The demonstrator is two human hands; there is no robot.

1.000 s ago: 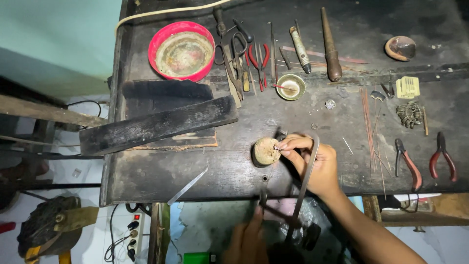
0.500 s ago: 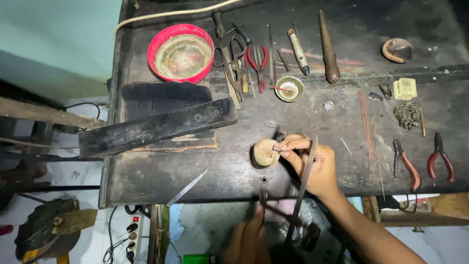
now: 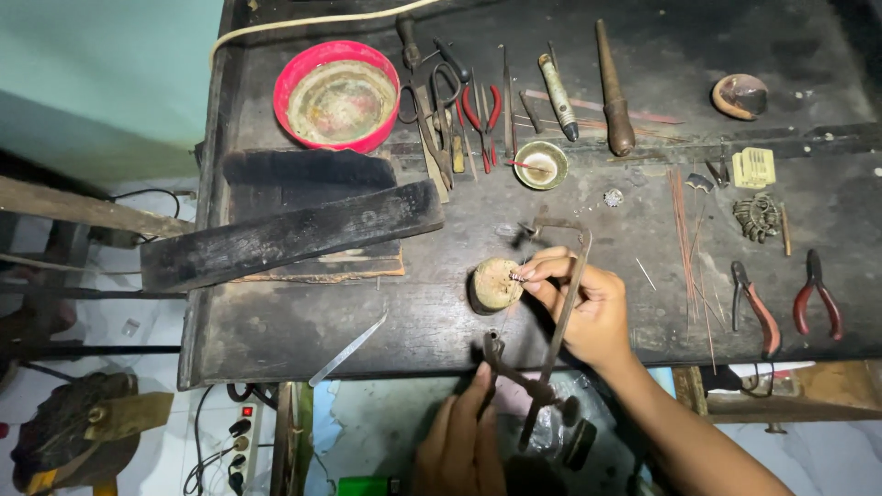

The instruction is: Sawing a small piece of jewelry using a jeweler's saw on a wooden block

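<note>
My right hand [image 3: 581,303] rests on the dark workbench [image 3: 294,321] and pinches a tiny metal piece [image 3: 517,276] against a round tan block [image 3: 496,283]. A thin metal saw frame [image 3: 560,303] crosses in front of that hand, its far end near the block and its handle below the bench edge. My left hand [image 3: 464,441] sits low under the front edge with its fingers around the saw frame's handle end [image 3: 503,360].
A red bowl [image 3: 336,95], scissors [image 3: 447,92], red pliers [image 3: 480,110], files and a small brass dish [image 3: 540,164] line the back. Two more pliers [image 3: 781,298] and thin copper wires [image 3: 687,239] lie right. A black wooden block [image 3: 294,234] sits left.
The view has shifted slightly. Both hands stay in the same place by the tan block and saw frame.
</note>
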